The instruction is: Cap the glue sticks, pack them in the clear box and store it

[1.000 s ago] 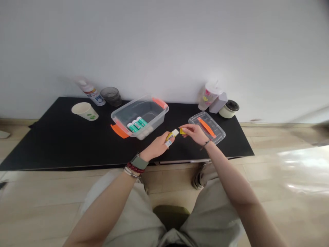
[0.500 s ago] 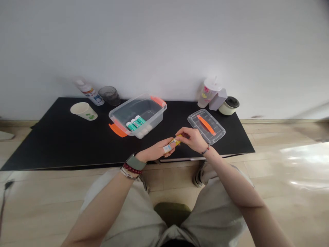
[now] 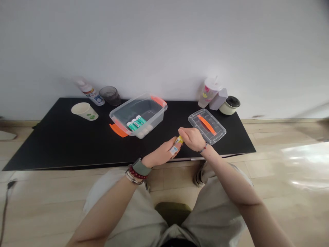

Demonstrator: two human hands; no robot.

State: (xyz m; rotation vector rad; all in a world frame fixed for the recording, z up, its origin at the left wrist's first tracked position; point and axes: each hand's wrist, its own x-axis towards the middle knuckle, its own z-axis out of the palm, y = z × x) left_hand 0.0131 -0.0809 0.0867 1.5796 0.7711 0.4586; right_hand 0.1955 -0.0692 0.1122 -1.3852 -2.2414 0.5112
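My left hand is closed around a small yellow-and-white package with a barcode, slim and long; whether it is a box or a tube I cannot tell. At its upper, yellow end my right hand is closed, the fingers curled over the tip and hiding it. Beyond my hands stands a clear plastic storage box with orange latches, its top uncovered. Several white-capped bottles with green labels lie inside it. The box's clear lid with an orange handle lies flat beside my right hand.
On the black table stand a paper cup, a spray bottle and a dark glass to the left. A lidded straw cup, a pale box and a black-lidded container stand back right, near the wall.
My left hand has moved slightly right with the package, which now tilts more steeply. My right hand has turned and curled over the package's yellow end.
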